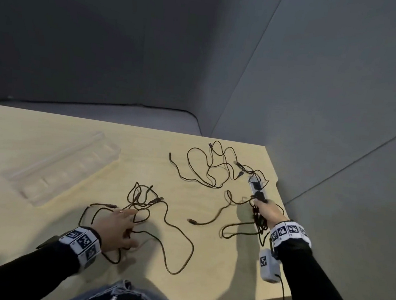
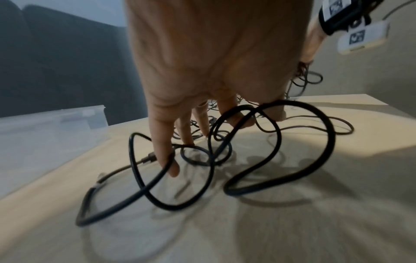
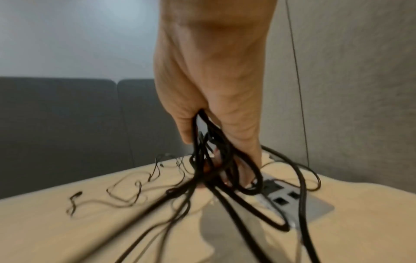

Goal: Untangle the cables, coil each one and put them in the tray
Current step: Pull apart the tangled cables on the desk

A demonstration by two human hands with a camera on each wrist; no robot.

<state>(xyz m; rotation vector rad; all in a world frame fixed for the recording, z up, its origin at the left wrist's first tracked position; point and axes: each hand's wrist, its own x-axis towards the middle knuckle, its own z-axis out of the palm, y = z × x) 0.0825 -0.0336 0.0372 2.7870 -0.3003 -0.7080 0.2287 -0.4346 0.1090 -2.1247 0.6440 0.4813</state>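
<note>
Several thin black cables lie on the pale wooden table [image 1: 50,132]. One tangle [image 1: 144,200] sits front centre, and my left hand [image 1: 130,227] rests on it with fingers spread and straight; in the left wrist view its fingertips [image 2: 173,170] touch the table among the loops [image 2: 279,142]. A second tangle [image 1: 214,168] lies further back. At the right edge my right hand [image 1: 259,203] grips a bundle of cable loops [image 1: 259,219] that hangs from its fist [image 3: 216,151], with strands [image 3: 157,204] trailing onto the table. The clear plastic tray [image 1: 63,169] stands at the left, holding nothing.
A grey socket strip [image 1: 257,188] is set into the table by my right hand, also in the right wrist view [image 3: 292,195]. A white tagged box [image 1: 268,267] hangs under my right wrist. The table's right edge [image 1: 281,200] is close. A grey sofa stands behind.
</note>
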